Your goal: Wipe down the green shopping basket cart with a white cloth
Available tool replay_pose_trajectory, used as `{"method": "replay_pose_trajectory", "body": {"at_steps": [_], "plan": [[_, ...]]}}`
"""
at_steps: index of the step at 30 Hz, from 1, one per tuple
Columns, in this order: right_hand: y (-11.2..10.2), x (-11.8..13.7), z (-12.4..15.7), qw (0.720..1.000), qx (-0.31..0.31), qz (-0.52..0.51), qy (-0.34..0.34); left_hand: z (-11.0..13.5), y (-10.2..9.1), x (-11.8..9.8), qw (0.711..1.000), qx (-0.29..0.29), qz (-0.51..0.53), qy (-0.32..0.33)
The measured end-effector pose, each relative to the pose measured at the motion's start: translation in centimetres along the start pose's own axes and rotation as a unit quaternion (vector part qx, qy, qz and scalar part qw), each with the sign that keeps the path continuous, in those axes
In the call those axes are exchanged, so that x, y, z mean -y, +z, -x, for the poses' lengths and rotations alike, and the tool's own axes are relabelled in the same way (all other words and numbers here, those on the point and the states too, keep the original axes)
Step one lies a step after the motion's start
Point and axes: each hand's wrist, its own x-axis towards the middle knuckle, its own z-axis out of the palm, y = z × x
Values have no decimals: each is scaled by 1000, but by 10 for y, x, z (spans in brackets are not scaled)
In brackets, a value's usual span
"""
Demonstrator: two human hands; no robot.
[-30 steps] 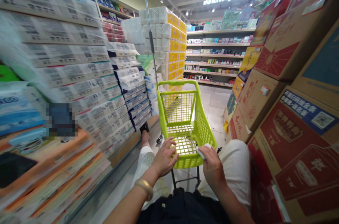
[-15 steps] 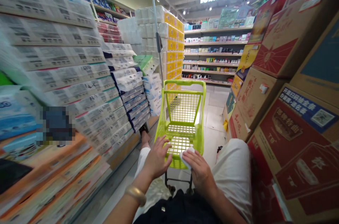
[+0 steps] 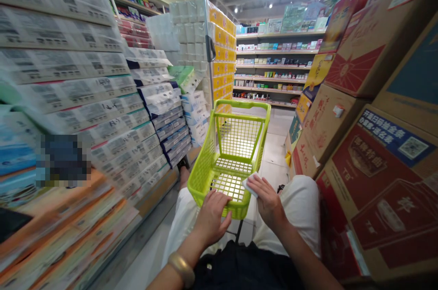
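Note:
A lime-green wire shopping cart basket stands in front of me on a thin pole, tilted slightly, with nothing inside it. My left hand curls over its near rim, and a gold bangle circles that wrist. My right hand rests by the right side of the rim. It pinches a folded white tissue between fingers and thumb, with the tissue's edge over the basket. White trousers and a dark top show below my hands.
Tall stacks of wrapped toilet paper line the left of the aisle. Printed cardboard cartons rise close on the right. A tiled floor leads to product shelves. A metal pole stands beyond the basket.
The basket has swung, its far end now pointing further right. The stacks have slid left in view. Both hands stay at the rim, and the tissue remains in my right hand.

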Motion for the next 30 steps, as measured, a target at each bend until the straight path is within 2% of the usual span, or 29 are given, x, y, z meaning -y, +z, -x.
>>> {"method": "replay_pose_trajectory", "body": {"at_steps": [8, 13, 15, 21, 26, 28, 29, 30], "plan": [[3, 21, 3, 993, 91, -59, -40, 3, -2, 7, 999, -33, -17, -21], [5, 4, -17, 997, 58, -49, -6, 5, -4, 12, 999, -38, -21, -23], [7, 5, -17, 998, 54, -45, 6, 5, -4, 13, 999, -35, -25, -24], [10, 22, -5, 989, 121, -81, -27, 6, -8, 13, 999, -46, -18, -20], [7, 3, -23, 994, 81, -66, 12, 6, -8, 18, 999, -24, 10, -32], [8, -1, -26, 995, 76, -59, 20, 1, -22, 14, 998, 0, 55, -42], [8, 1, -25, 995, 80, -57, 20, -3, -36, 8, 994, 3, 92, -52], [8, 4, -22, 995, 85, -55, 18, -8, -55, -1, 990, -21, 126, -66]]}}
